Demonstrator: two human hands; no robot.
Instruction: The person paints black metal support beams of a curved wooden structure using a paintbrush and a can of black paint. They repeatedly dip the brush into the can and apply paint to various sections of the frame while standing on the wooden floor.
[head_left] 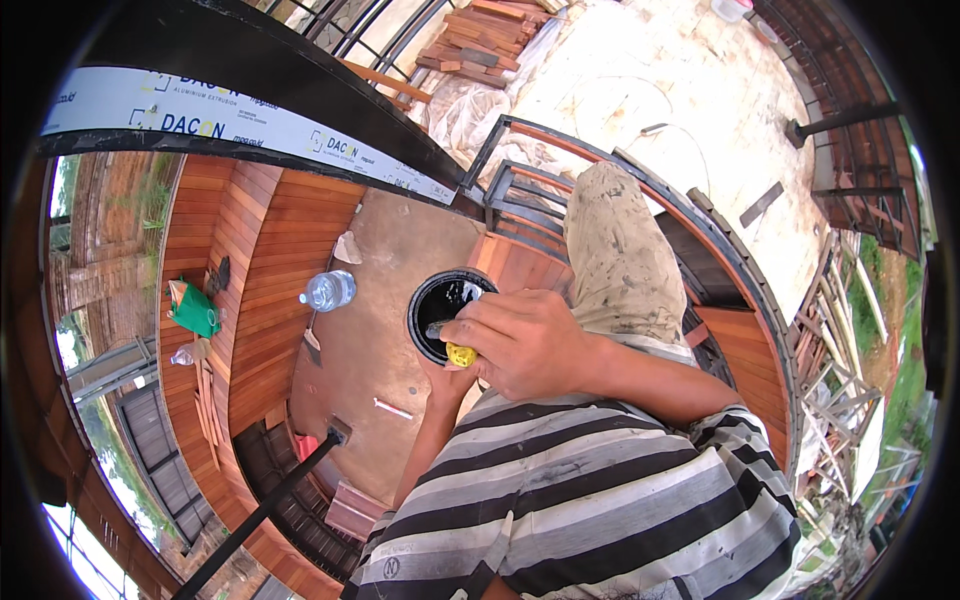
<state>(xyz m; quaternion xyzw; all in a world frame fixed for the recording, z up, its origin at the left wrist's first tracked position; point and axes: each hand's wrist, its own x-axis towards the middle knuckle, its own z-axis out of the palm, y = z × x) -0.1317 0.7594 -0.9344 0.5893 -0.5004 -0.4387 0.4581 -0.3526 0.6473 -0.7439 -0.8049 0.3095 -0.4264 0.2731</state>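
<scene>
Below me at the middle, a round black pot (413,318) holds dark, glossy liquid that looks like paint. My left hand (451,381) grips its near side from below; my right hand hides part of those fingers. Over the rim, my right hand (530,343) is closed around the yellow handle of what looks like a paintbrush (461,355). Its dark working end points left into the pot's mouth, and I cannot make out the bristles clearly.
Left of the pot, a large clear plastic bottle (328,291) stands near a curved wooden bench (255,290) with a green bag (194,309). A black post (270,505) rises at lower left. A dark beam (270,100) crosses upper left; a curved railing (640,165) runs right.
</scene>
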